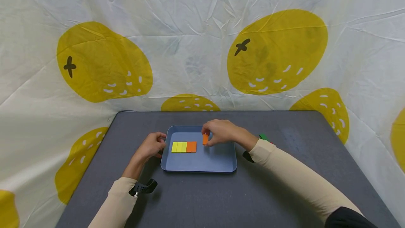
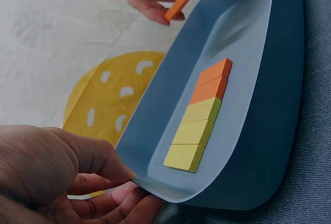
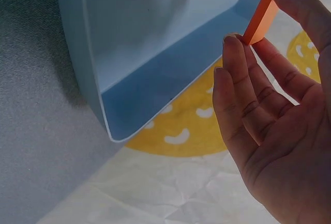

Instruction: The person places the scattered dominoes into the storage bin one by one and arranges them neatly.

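My right hand (image 1: 221, 131) pinches an orange block (image 1: 205, 139) by its ends between thumb and fingertips, above the right half of a blue tray (image 1: 202, 166). In the right wrist view the same orange block (image 3: 261, 17) is tilted, with the other fingers spread beside it. My left hand (image 1: 152, 146) holds the tray's left rim, thumb on the edge and fingers outside, as the left wrist view shows. Inside the tray lies a row of flat blocks: several yellow blocks (image 2: 191, 135) side by side, then two orange blocks (image 2: 211, 81) against them at the right end.
A dark grey table (image 1: 202, 200) carries the tray. Behind the right forearm, a green piece (image 1: 263, 137) and a bit of red show on the table. A white cloth (image 1: 190, 55) with yellow fruit shapes hangs behind the table.
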